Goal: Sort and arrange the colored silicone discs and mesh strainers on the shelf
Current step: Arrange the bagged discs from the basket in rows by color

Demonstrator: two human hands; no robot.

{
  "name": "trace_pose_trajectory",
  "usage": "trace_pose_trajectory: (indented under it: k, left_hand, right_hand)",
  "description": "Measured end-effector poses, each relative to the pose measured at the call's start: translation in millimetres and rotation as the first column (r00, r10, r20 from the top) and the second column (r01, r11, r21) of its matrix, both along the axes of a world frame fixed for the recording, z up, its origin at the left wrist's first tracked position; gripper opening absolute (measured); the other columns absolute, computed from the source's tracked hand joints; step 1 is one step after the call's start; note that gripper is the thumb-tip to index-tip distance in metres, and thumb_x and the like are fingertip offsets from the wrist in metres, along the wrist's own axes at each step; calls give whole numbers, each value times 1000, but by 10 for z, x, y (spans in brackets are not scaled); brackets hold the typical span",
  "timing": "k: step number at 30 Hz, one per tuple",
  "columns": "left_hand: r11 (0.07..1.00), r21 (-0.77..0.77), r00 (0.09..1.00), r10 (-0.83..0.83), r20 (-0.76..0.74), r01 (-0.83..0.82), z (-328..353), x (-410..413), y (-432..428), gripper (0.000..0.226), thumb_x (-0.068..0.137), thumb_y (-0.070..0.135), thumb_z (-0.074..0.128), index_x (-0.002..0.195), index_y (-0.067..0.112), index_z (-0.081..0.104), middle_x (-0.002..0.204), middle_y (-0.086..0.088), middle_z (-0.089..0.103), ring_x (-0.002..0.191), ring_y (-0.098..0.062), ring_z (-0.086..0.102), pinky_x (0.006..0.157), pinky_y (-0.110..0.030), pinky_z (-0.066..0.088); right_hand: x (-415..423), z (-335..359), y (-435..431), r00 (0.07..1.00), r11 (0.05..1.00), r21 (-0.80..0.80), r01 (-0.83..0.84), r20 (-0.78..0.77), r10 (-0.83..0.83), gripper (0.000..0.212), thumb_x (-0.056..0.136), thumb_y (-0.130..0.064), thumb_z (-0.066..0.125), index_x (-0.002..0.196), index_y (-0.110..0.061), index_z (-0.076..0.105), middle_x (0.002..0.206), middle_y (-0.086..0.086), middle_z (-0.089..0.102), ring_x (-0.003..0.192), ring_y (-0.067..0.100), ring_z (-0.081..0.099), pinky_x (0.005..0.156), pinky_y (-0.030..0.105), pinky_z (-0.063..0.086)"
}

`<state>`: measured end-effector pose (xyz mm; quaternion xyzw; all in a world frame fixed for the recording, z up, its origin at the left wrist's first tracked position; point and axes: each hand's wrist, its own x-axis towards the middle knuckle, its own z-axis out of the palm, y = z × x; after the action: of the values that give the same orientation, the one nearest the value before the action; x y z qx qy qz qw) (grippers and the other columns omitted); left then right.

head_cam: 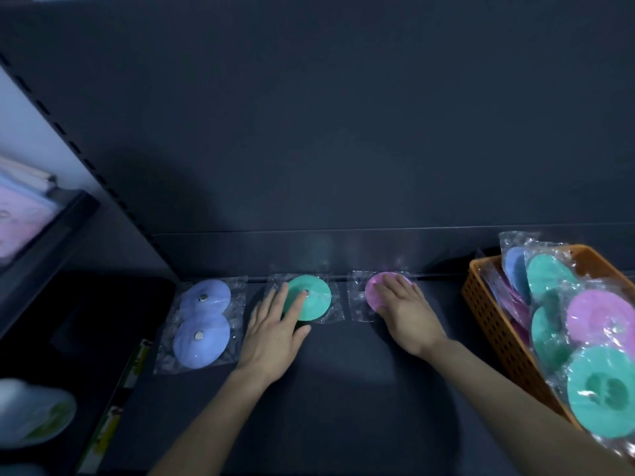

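Note:
Three sorts of bagged silicone discs lie along the back of the dark shelf point(343, 389). Two blue discs point(202, 322) overlap at the left, each in clear plastic. My left hand point(275, 329) lies flat with straight fingers touching a green disc point(314, 298) in the middle. My right hand point(402, 309) rests flat on a pink disc point(372, 293), covering most of it. At the right, an orange basket point(488, 304) holds several more bagged discs in blue, green and pink point(584, 324). No mesh strainer shows.
A clear low rail point(343, 255) runs along the shelf's back edge. A slotted upright point(86, 163) borders the left side, with pale packaged goods point(20, 218) on the neighbouring shelf. A white and green package point(34, 413) lies at the lower left.

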<state>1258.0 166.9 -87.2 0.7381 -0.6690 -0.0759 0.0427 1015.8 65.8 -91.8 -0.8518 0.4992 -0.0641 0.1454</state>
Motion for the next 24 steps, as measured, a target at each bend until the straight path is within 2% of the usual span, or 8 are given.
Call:
trace_pose_trajectory:
  k: [2,4,7,11,15,18,20,24]
  left_hand:
    - [995,-70,998,67,-7,-67,-12,115,59,75,84,63,6,150,30,12,160,-3,3,147,-24,1,116,-38,0]
    - [971,-132,979,196,-51,-201,-13,290,115,76,86,64,10,150,24,20,159,-7,10,147,-26,5,117,-44,4]
    - [927,-63,926,363,-102,-370,-10,617,206,67,94,57,28,150,22,16,160,-7,3,146,-26,-4,117,-50,2]
    - [917,52,917,397,-29,-395,-38,971,299,67,93,61,27,150,33,8,160,2,-4,146,-27,-10,114,-55,-3]
    - [939,96,938,338,-71,-331,-124,1106,372,63,93,59,30,149,38,11,159,7,-8,145,-24,-10,116,-51,1]
    - [954,70,954,295,-46,-291,-146,1172,388,62,93,60,29,149,39,10,159,8,-9,146,-22,-9,116,-47,2]
    - [963,71,964,262,-39,-259,-150,1243,388,64,91,63,28,148,40,10,159,8,-8,146,-21,-8,116,-47,3]
    - [969,60,969,243,-33,-241,-145,1342,376,64,91,63,28,148,39,13,160,6,-4,146,-21,-5,117,-47,4]
  right_hand:
    - [61,8,62,999,997,-73,6,35,-4,46,100,-29,36,144,-16,32,155,8,24,145,25,12,119,38,8]
    - [169,21,137,998,996,-84,-2,64,7,46,97,-27,44,140,-12,39,152,14,29,143,29,19,117,42,17]
    - [387,22,272,994,991,-123,-48,87,59,44,92,-23,55,133,-10,48,147,18,37,138,34,32,113,47,28]
    - [691,-24,432,989,977,-172,-125,57,137,43,84,-20,67,125,-8,57,137,20,50,129,38,45,106,50,34]
    - [891,-79,543,981,962,-194,-191,-11,192,45,81,-23,70,122,-10,59,135,18,53,126,36,49,106,46,26]
    - [954,-82,614,978,966,-153,-207,-20,206,49,92,-29,55,137,-11,45,149,14,36,141,32,27,112,39,5]
    - [968,-80,635,978,970,-125,-210,-25,208,52,97,-32,45,144,-13,34,155,10,24,145,27,13,112,34,-4]
    - [992,-57,668,980,977,-85,-195,-48,192,52,98,-34,41,146,-15,31,156,9,21,146,25,12,114,32,-5]
